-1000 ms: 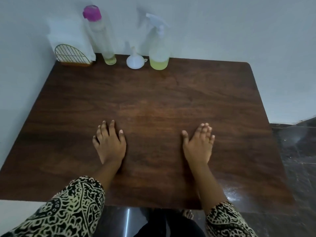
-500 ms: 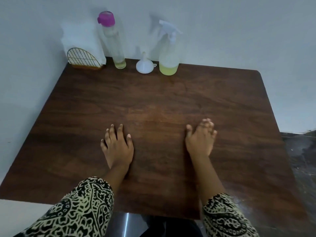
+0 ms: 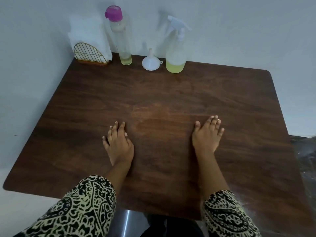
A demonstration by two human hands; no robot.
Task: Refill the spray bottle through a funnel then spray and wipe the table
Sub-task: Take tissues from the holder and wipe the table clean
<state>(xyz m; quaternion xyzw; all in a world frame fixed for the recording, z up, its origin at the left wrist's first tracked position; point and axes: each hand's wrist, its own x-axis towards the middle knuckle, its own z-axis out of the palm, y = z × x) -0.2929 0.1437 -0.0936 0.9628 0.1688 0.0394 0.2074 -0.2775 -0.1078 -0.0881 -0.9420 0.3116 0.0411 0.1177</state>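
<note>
A clear spray bottle [image 3: 175,52] with a white trigger head stands at the far edge of the dark wooden table [image 3: 171,93], holding a little yellow liquid. Left of it a small white funnel [image 3: 150,63] rests upside down, spout up. Further left stands a tall clear bottle [image 3: 120,38] with a pink cap and a thin layer of yellow liquid. My left hand [image 3: 118,142] and my right hand [image 3: 206,134] hover low over the near middle of the table, fingers apart, holding nothing, far from the bottles.
A gold wire holder [image 3: 89,53] with white napkins [image 3: 87,31] stands in the far left corner against the wall. White walls bound the table at the back and left. Dark floor [image 3: 306,151] shows past the right edge.
Both hands have lifted slightly off the tabletop and edged forward, the right one first. The view has tilted, so the bottles sit lower in frame.
</note>
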